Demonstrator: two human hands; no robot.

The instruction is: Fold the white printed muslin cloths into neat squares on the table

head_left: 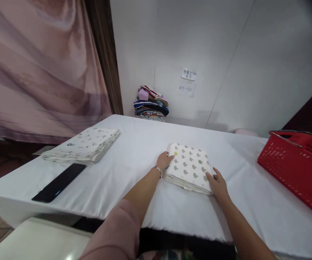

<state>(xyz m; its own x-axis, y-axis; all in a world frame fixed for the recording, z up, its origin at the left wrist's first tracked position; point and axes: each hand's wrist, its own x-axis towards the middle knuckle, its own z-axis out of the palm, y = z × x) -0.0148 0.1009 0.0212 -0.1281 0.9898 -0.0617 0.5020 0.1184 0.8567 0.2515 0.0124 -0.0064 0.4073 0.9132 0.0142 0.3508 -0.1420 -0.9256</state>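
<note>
A folded white cloth (189, 164) printed with grey mushroom shapes lies flat in front of me on the white-covered table. One small yellow print and a green one stand out among the grey. My left hand (163, 161) grips its left edge, thumb on top, the other fingers partly hidden at the side. At the right edge, near the front corner, my right hand (217, 185) holds the cloth with the thumb over the top; its lower fingers are hidden. The folded layers show along the near side.
Another folded printed cloth (86, 144) lies at the table's left, behind a black flat phone-like slab (59, 182). A red plastic basket (296, 166) stands at the right. Stacked fabrics (152, 103) rise against the wall, near paper notes (187, 88). A pink curtain (42, 65) hangs left.
</note>
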